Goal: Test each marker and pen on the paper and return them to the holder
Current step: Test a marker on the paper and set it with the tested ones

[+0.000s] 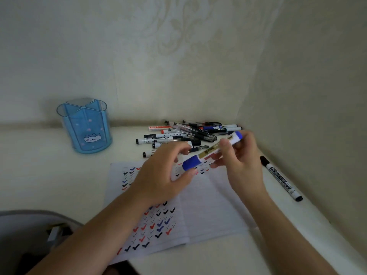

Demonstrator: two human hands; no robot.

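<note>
One blue marker (208, 153), mid-frame over the paper (208, 205): left hand (158, 175) grip pinches its cap (191, 163), right hand (244, 161) grip pinches the barrel (231, 140). Pull the cap straight off, keep it, tick bare paper right of centre. Holder (85, 126) sits upper left.

One wide-angle head-worn view is aimed forward and down, close over the white table (39, 171), with the paper (208, 207) framed low-centre and the corner walls (178, 56) filling the upper half.
</note>
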